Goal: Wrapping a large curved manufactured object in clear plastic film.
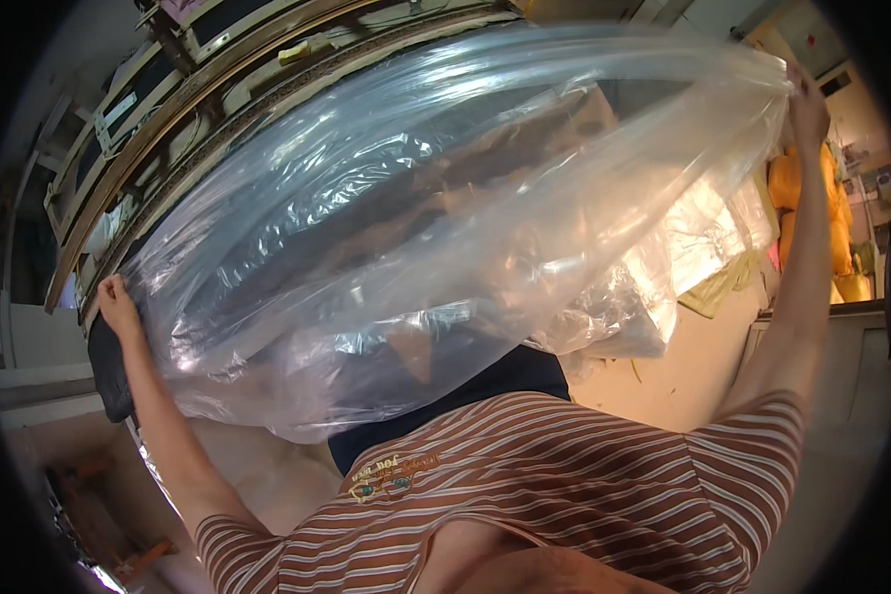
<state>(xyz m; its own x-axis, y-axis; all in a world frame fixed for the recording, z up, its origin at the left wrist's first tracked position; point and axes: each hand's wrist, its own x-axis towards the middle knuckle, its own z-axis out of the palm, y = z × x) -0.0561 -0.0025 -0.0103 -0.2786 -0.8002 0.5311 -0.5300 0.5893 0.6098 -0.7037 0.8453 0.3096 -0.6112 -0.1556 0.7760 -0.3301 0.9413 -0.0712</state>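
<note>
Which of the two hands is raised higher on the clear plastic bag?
The right hand, gripping the clear plastic bag at its upper corner with the arm stretched up; the left hand holds the lower edge.

clear plastic bag [445,218] spread before frames [168,109], open floor [693,366] right

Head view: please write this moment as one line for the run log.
left hand: grips plastic bag edge | right hand: holds opposite edge raised | bag: clear, spread wide | dark item: under left edge
</note>
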